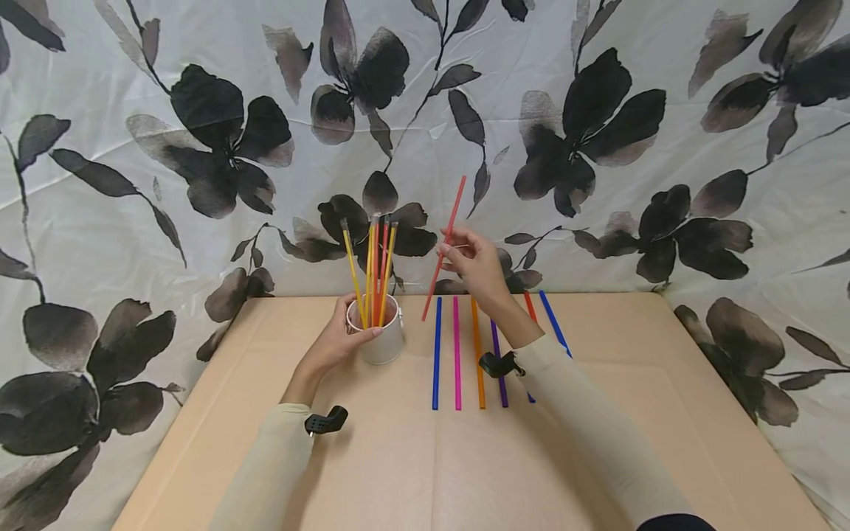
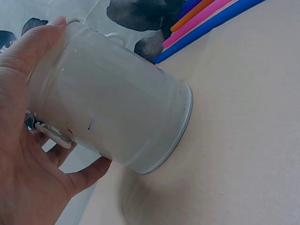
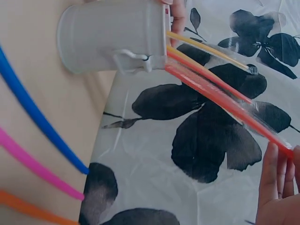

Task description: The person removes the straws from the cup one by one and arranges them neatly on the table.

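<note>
A small white metal pail (image 1: 387, 345) stands on the table, with several yellow, orange and red straws (image 1: 352, 262) upright in it, some with clear tips. My left hand (image 1: 337, 341) grips the pail from its left side, the thumb across its front near the rim. In the left wrist view, the fingers and thumb wrap the pail's wall (image 2: 112, 93). To the right of the pail, my right hand (image 1: 477, 267) pinches a red straw (image 1: 458, 203) around its middle. That straw slants in the air, its lower end just right of the pail and apart from it.
Beside the pail lie several straws in a row, among them a blue straw (image 1: 436, 354), a pink straw (image 1: 457, 354), an orange straw (image 1: 477, 361) and a purple one. My right forearm covers part of the row. Behind the table (image 1: 372, 457) hangs a flowered cloth (image 1: 425, 147).
</note>
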Available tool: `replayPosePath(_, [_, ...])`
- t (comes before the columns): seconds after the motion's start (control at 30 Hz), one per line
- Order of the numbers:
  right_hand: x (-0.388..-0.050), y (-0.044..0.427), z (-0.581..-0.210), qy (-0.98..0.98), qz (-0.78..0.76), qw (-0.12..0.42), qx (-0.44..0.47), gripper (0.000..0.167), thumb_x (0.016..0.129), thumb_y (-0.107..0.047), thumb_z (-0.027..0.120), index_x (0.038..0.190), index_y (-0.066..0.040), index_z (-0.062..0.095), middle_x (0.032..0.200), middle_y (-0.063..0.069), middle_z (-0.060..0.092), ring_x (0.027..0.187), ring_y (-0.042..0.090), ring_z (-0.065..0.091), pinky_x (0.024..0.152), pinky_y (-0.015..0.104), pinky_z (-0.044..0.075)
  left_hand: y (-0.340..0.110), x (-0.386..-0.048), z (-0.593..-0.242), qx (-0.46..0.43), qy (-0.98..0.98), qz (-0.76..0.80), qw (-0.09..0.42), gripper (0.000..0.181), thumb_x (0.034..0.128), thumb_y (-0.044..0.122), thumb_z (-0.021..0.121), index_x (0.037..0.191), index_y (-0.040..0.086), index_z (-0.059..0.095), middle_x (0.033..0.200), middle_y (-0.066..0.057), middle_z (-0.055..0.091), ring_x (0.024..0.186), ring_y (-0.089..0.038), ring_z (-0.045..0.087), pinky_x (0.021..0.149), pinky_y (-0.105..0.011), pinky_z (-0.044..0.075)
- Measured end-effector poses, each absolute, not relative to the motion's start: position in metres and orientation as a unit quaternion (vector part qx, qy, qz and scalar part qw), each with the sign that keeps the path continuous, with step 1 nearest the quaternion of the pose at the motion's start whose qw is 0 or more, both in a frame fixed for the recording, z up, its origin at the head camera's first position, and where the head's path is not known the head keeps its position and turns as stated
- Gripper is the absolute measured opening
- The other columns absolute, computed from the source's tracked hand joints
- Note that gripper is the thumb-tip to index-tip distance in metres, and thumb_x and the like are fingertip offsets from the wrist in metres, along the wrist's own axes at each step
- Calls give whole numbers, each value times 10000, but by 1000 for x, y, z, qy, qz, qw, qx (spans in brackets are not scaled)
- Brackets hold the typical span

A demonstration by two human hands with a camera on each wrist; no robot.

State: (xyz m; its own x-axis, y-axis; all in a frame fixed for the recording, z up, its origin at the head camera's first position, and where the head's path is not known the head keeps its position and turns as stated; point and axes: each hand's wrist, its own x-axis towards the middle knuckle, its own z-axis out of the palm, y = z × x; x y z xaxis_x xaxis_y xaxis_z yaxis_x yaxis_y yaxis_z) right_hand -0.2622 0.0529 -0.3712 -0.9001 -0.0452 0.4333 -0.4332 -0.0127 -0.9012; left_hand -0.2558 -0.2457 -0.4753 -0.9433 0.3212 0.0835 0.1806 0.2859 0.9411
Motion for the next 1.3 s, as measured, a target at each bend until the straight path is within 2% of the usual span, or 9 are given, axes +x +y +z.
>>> replayPosePath(0.3, [-244,73,-385,-714,680,93,137,325,975,-93,676,1289,-15,643,1069,127,633,977,272,705,834,393,604,-249,-255,-482,154,804,572,49,920,879,289,808,1546,186,184,1581,-161,317,1509,-338,261,1228,-601,152])
replayPosePath(0.47, [-232,81,-389,-723,678,64,117,346,975,-94,680,1301,-8,601,1104,154,635,956,248,719,856,432,595,-250,-253,-481,154,809,565,48,939,874,328,810,1551,174,177,1578,-155,322,1513,-342,252,1223,-620,146])
replayPosePath(0.53, [-228,83,-392,-729,673,51,114,344,977,-102,681,1301,-27,595,1121,166,633,969,237,713,841,413,603,-250,-253,-481,156,810,564,47,939,877,322,807,1551,161,174,1575,-160,322,1512,-344,251,1222,-621,143])
replayPosePath(0.73, [-215,84,-403,-747,656,27,105,296,985,-95,665,1271,-49,605,1126,179,643,1094,413,669,813,385,614,-251,-254,-482,160,807,566,44,908,885,299,800,1538,167,183,1568,-161,324,1506,-348,264,1223,-613,158])
replayPosePath(0.83, [-209,82,-409,-757,646,15,97,278,986,-78,655,1257,-40,602,1119,179,632,1106,449,657,826,396,611,-251,-254,-482,160,806,569,46,908,887,293,799,1539,159,181,1568,-163,325,1505,-351,267,1223,-612,160])
replayPosePath(1.13, [-196,74,-429,-775,626,-31,82,280,977,-64,656,1240,0,581,1092,167,628,992,272,727,871,471,591,-249,-252,-475,154,799,578,64,921,897,228,787,1557,135,151,1585,-207,296,1509,-368,250,1233,-593,140])
replayPosePath(1.3, [-192,68,-440,-773,627,-61,75,282,965,-63,677,1217,15,577,1066,166,661,1001,303,725,861,448,599,-246,-243,-459,148,796,581,82,936,895,204,786,1561,100,136,1598,-226,277,1517,-392,229,1229,-612,137])
